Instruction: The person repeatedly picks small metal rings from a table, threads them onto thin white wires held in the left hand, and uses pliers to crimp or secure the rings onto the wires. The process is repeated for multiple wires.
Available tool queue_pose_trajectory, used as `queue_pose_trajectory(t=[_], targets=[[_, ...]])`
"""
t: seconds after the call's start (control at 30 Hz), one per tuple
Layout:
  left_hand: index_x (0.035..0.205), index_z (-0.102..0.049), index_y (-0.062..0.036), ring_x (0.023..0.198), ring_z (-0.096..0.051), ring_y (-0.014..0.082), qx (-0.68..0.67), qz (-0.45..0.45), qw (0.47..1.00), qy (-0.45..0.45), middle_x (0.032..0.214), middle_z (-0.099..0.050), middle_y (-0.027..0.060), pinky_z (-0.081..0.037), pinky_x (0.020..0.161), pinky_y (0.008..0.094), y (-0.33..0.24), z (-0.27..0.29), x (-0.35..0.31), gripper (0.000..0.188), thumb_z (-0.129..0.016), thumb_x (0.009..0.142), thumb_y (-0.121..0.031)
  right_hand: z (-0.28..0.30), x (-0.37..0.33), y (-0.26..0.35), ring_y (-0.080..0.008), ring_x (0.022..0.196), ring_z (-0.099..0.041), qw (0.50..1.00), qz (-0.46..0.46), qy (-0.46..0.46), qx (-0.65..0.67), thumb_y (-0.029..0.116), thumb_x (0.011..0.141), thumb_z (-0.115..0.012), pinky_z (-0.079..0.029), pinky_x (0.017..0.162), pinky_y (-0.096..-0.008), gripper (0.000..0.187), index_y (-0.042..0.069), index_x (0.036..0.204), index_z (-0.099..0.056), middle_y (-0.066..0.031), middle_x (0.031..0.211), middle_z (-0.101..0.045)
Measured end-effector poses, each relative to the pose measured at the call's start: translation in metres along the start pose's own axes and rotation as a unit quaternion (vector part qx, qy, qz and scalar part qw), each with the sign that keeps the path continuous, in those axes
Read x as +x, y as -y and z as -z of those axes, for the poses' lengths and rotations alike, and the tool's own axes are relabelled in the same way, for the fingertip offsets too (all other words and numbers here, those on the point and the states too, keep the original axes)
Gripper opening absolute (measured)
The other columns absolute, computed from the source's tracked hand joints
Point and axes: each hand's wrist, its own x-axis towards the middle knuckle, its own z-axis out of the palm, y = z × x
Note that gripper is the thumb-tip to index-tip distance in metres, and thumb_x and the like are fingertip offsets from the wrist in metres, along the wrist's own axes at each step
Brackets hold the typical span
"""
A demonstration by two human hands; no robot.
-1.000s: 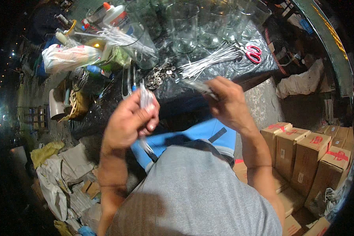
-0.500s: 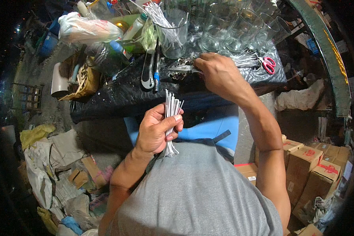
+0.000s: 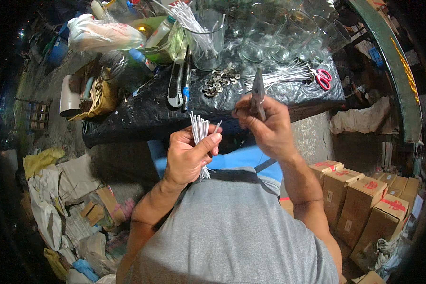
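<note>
My left hand (image 3: 189, 154) is closed round an upright bundle of white candle wicks (image 3: 200, 128), with one strand standing slightly apart near the fingertips. To its right, my right hand (image 3: 270, 124) grips a pair of pliers (image 3: 257, 92), jaws pointing up and away from me. A tiny dark thing seems pinched at its thumb and fingertips, too small to make out. Beyond the hands, a heap of small round metal wick tabs (image 3: 220, 81) lies on the black-covered table (image 3: 128, 124). Next to the heap, more white wicks (image 3: 281, 78) are spread flat.
Red-handled scissors (image 3: 323, 79) lie at the table's right. A glass (image 3: 204, 49) full of wicks and several clear glasses (image 3: 288, 40) stand behind. A utility knife (image 3: 176, 90) lies left of the tabs. Cardboard boxes (image 3: 359, 194) sit at right, sacks (image 3: 49, 203) at left.
My right hand has drawn back from the tab heap toward me, bringing the pliers up off the table and uncovering the heap. The left hand has barely moved with its bundle.
</note>
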Motion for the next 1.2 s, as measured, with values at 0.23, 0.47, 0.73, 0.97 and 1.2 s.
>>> queue_pose_trajectory(t=[0.23,0.47,0.73,0.97,1.2], targets=[[0.111,-0.072,-0.0009,0.056,-0.059,0.0089,0.033,-0.027,0.998,-0.046,0.076,-0.069,0.0102,-0.035,0.042,0.0197,0.009,-0.016,0.003,0.013,-0.072,0.098,-0.001,-0.013,-0.024,-0.024,-0.0104,0.087,-0.067,0.992,0.003,-0.016,0.128,0.0,0.102,-0.064,-0.056,0.077,-0.0269,0.013,-0.002,0.115,-0.066,-0.006,0.099,-0.073],[0.106,-0.073,0.0016,0.054,-0.061,0.0088,0.081,-0.053,0.994,-0.054,0.072,-0.069,0.0062,-0.039,0.044,0.0214,0.006,-0.027,0.004,0.011,-0.076,0.097,-0.005,-0.017,-0.028,-0.03,-0.0099,0.088,-0.067,0.991,0.023,-0.033,0.127,-0.001,0.101,-0.064,-0.056,0.077,-0.0263,0.012,-0.002,0.113,-0.066,-0.0056,0.098,-0.073],[0.104,-0.074,0.0039,0.053,-0.059,0.0076,0.099,-0.035,0.993,-0.056,0.071,-0.068,0.0048,-0.041,0.047,0.0211,0.005,-0.031,0.005,0.013,-0.076,0.096,-0.006,-0.014,-0.029,-0.043,-0.0086,0.087,-0.069,0.994,0.035,-0.042,0.098,-0.001,0.099,-0.069,-0.057,0.077,-0.0256,0.011,-0.001,0.111,-0.068,-0.0042,0.094,-0.074],[0.104,-0.073,0.0052,0.053,-0.058,0.0079,0.106,-0.018,0.993,-0.05,0.07,-0.066,0.0045,-0.042,0.047,0.0212,0.005,-0.03,0.007,0.012,-0.075,0.097,-0.005,-0.014,-0.031,-0.045,-0.0082,0.086,-0.068,0.993,0.045,-0.05,0.092,-0.002,0.098,-0.068,-0.057,0.076,-0.0257,0.012,-0.001,0.11,-0.068,-0.0034,0.093,-0.074],[0.105,-0.073,0.0045,0.054,-0.059,0.0084,0.1,-0.025,0.992,-0.066,0.072,-0.068,0.0058,-0.045,0.047,0.0219,0.009,-0.029,0.005,0.014,-0.075,0.098,-0.007,-0.012,-0.028,-0.053,-0.0106,0.078,-0.065,0.987,0.155,-0.04,-0.028,-0.006,0.096,-0.064,-0.054,0.072,-0.0268,0.013,-0.002,0.107,-0.068,-0.0061,0.088,-0.071]])
